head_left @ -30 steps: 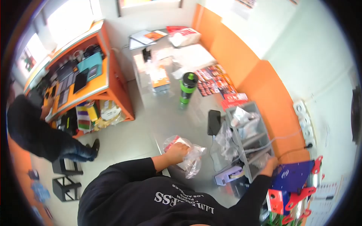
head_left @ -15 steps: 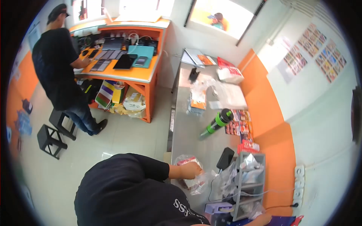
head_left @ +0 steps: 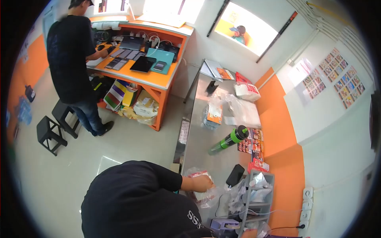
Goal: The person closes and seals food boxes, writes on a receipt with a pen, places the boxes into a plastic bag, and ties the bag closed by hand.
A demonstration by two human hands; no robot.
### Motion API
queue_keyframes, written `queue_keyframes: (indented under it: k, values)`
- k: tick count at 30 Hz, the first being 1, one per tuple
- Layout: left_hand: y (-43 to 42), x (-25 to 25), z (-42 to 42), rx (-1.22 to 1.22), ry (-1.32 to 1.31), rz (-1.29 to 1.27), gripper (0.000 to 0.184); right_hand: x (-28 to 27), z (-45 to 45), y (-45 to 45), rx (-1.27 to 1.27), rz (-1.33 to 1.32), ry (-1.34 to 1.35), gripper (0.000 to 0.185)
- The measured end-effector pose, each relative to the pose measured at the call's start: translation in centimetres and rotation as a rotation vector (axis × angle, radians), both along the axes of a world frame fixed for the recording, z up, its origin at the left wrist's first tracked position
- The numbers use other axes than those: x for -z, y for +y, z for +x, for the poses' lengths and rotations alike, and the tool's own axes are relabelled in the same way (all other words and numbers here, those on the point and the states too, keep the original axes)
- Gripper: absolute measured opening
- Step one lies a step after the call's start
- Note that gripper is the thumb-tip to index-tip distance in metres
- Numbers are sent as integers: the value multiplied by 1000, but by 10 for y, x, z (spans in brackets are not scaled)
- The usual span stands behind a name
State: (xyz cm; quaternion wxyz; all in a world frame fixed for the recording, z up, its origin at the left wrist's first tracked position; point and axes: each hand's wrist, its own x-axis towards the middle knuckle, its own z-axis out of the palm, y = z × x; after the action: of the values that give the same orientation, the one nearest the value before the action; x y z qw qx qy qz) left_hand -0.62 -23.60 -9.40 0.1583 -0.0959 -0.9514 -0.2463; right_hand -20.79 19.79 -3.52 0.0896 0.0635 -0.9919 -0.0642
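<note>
My left hand is closed on a clear plastic bag with a red and white item inside, at the near left edge of the metal table. Only part of my right hand shows at the bottom edge, by the lower end of the grey compartment tray; its fingers are hidden. Plastic packets lie in the tray. Between the bag and the tray are a black phone and crumpled clear plastic. A purple tape dispenser sits nearer to me.
A green and black bottle stands mid-table, with a plastic-wrapped stack beyond. Another person stands at the orange desk at left, near black stools. Wall sockets are at right.
The view has swung up and to the left, so the table appears further right and my right hand has mostly dropped out of sight. My left hand remains on the bag.
</note>
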Motion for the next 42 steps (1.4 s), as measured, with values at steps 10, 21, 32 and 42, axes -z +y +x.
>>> queue_keyframes:
  k: [10, 21, 32, 42]
  values:
    - [-1, -7, 3, -15, -63, 17, 26, 65, -31, 57, -128, 71, 233, 21]
    - [2, -2, 1, -23, -48, 3, 21, -36, 34, 8, 12, 269, 62, 23]
    - [21, -31, 17, -222, -242, -11, 14, 17, 112, -199, -371, -1317, -267, 14]
    - [15, -32, 43, -205, -223, 164, 28, 39, 156, -259, -846, -925, -353, 20]
